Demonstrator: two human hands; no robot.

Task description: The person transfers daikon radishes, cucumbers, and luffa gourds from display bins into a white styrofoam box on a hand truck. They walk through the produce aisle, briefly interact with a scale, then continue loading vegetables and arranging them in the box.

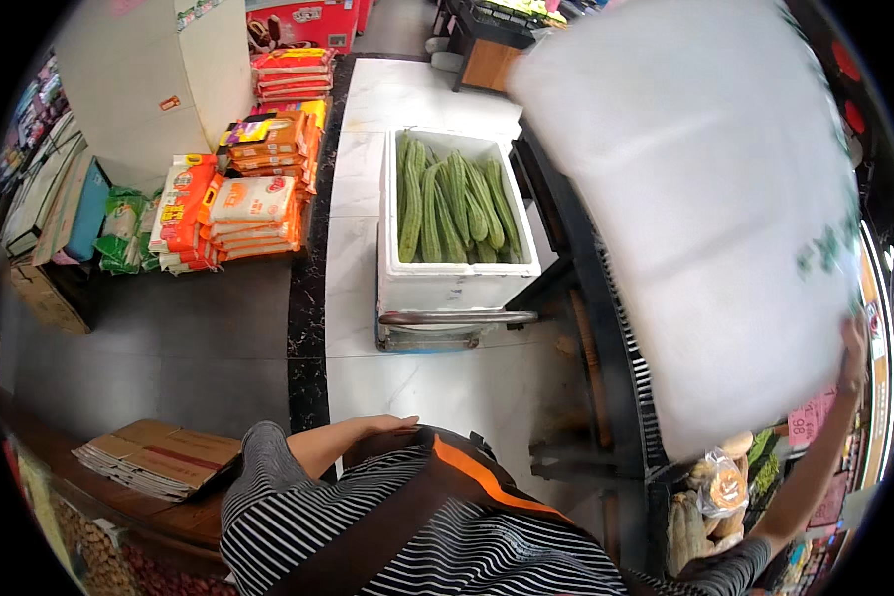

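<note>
A big white foam box lid (685,209), blurred by motion, hangs at my right, close to the camera. My right hand (852,350) is closed on its far-right edge with the arm stretched out; part of the fingers is hidden. Faint green print shows along the lid's right side. Ahead of me stands an uncovered white foam box (407,283) filled with long green ridged gourds (457,214). It rests on a trolley with a metal handle (457,318). My left hand (392,424) lies flat by my waist against the dark apron, fingers stretched, holding nothing visible.
Stacked rice bags (253,209) stand by a pillar on the left. Flattened cardboard (164,457) lies on a ledge at lower left. A black display stand (626,368) runs along my right, with wrapped vegetables (720,487) near my right arm. White floor tiles (368,387) surround the trolley.
</note>
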